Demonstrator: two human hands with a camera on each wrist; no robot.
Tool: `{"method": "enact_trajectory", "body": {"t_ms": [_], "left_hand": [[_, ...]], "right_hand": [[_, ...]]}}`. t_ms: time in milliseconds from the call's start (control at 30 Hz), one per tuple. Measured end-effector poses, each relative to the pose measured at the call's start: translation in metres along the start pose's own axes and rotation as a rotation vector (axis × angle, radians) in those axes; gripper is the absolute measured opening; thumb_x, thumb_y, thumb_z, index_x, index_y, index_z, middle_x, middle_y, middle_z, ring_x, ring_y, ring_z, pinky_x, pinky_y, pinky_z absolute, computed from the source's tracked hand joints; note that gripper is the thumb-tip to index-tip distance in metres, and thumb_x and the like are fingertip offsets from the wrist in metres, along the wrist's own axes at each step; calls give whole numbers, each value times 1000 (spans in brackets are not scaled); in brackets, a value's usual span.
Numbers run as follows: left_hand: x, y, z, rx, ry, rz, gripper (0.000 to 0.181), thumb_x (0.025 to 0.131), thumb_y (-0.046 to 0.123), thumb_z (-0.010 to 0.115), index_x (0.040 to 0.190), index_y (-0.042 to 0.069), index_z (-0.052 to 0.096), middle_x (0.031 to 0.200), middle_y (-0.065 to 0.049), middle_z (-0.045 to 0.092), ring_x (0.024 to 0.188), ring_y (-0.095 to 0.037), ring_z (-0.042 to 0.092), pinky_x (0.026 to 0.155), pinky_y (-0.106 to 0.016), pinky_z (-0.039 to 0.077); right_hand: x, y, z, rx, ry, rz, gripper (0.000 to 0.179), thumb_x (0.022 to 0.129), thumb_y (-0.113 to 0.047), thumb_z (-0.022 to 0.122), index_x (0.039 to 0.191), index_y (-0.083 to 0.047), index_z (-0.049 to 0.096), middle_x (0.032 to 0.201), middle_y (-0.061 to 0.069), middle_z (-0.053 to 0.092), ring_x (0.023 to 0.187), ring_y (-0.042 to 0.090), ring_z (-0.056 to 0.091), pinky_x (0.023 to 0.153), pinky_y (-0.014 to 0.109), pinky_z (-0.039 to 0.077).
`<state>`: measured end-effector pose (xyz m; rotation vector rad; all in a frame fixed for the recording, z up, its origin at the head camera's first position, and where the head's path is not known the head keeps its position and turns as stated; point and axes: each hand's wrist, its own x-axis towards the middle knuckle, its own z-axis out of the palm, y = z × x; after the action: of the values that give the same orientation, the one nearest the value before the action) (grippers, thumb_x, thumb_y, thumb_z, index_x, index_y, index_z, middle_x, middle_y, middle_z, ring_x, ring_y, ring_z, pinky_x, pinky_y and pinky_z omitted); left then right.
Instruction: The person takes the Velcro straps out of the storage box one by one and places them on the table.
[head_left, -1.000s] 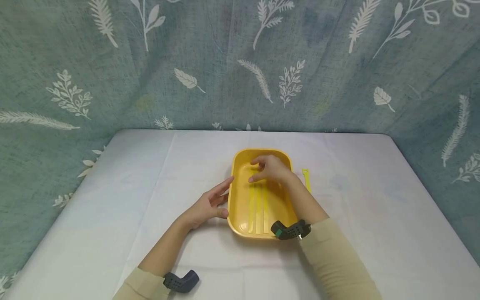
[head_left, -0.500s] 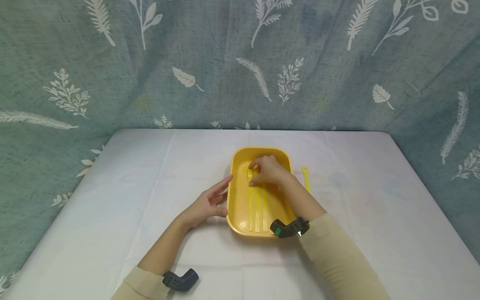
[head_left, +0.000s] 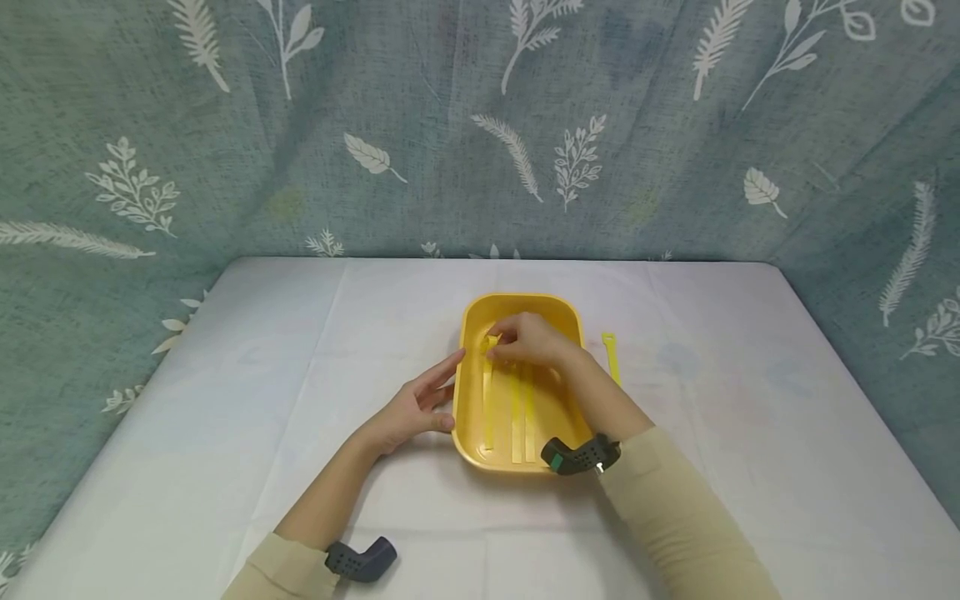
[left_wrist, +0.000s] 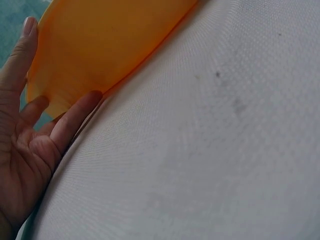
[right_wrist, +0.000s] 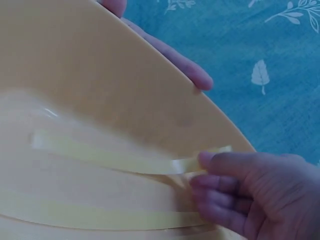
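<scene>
In the head view a yellow oblong tray (head_left: 553, 400) lies on the white-covered table. My right hand (head_left: 532, 342) reaches into it and pinches the far end of a flat, thin yellow strip (head_left: 488, 408) between thumb and fingers. In the right wrist view the pinched strip (right_wrist: 115, 160) runs along the tray's side wall. Two more yellow strips (head_left: 517, 425) lie side by side on the tray floor, partly under my hand. My left hand (head_left: 412, 412) rests against the tray's left side with spread fingers; the left wrist view shows the fingertips on the outer wall (left_wrist: 110, 40).
Another yellow strip (head_left: 611, 357) with a widened end lies on the table to the right of the tray, partly hidden by my right forearm. A patterned blue-green cloth (head_left: 420, 183) hangs behind the table's far edge.
My right hand has taken hold of the leftmost strip in the tray and moved it left, apart from the other two. The left hand stays on the tray's side.
</scene>
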<state>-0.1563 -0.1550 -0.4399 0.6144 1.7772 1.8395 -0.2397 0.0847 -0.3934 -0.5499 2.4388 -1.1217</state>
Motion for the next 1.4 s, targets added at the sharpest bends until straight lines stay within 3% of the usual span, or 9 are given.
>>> {"method": "enact_trajectory", "body": {"t_ms": [167, 367, 500, 600, 767, 933, 1067, 1400], "left_hand": [[-1, 1, 0, 14, 6, 5, 95, 78, 25, 78, 152, 22, 19, 159, 0, 13, 141, -32, 24, 103, -30, 40], [-2, 2, 0, 16, 4, 5, 96, 77, 28, 78, 152, 22, 19, 159, -1, 12, 141, -33, 23, 104, -31, 40], [-1, 2, 1, 9, -2, 10, 98, 76, 30, 79, 153, 20, 18, 159, -3, 12, 141, -34, 23, 103, -29, 41], [-2, 1, 1, 3, -2, 13, 98, 77, 28, 79, 153, 18, 18, 159, -4, 12, 141, -35, 23, 102, -29, 41], [-1, 1, 0, 16, 9, 4, 96, 77, 28, 79, 152, 21, 20, 159, -2, 13, 141, -33, 24, 104, -29, 39], [0, 1, 1, 17, 10, -3, 96, 78, 26, 78, 152, 20, 19, 159, -2, 13, 141, -33, 24, 104, -30, 39], [0, 1, 1, 6, 9, -9, 95, 78, 21, 78, 152, 22, 20, 159, 0, 14, 141, -32, 25, 104, -29, 40], [0, 3, 1, 3, 14, -6, 97, 76, 24, 80, 152, 22, 20, 159, -2, 13, 141, -33, 25, 103, -29, 40]], "right_hand": [[1, -1, 0, 268, 7, 6, 36, 87, -6, 65, 122, 1, 59, 88, 12, 71, 72, 19, 68, 71, 31, 58], [-2, -1, -4, 443, 17, -38, 51, 87, -2, 65, 136, -4, 50, 99, 21, 69, 90, 25, 69, 79, 40, 57], [-7, -1, -7, 575, 26, -100, 53, 88, 0, 62, 139, -6, 47, 111, 30, 63, 108, 31, 63, 80, 39, 56], [-9, -2, -10, 632, 56, -124, 51, 89, -2, 62, 138, -6, 48, 119, 29, 60, 105, 31, 64, 78, 35, 57], [-9, -3, -15, 664, 117, -108, 48, 90, -6, 63, 137, -7, 51, 129, 17, 58, 98, 24, 67, 78, 33, 57], [-10, -3, -18, 681, 107, -129, 56, 89, 0, 62, 141, -11, 46, 140, 11, 50, 84, 12, 69, 72, 30, 58], [-14, -6, -22, 687, 93, -178, 66, 86, 6, 63, 144, -15, 41, 146, 7, 43, 82, 14, 70, 67, 29, 58], [-27, -23, -40, 655, 53, -221, 75, 84, 7, 65, 147, -18, 35, 150, 1, 37, 82, 14, 70, 71, 31, 58]]}}
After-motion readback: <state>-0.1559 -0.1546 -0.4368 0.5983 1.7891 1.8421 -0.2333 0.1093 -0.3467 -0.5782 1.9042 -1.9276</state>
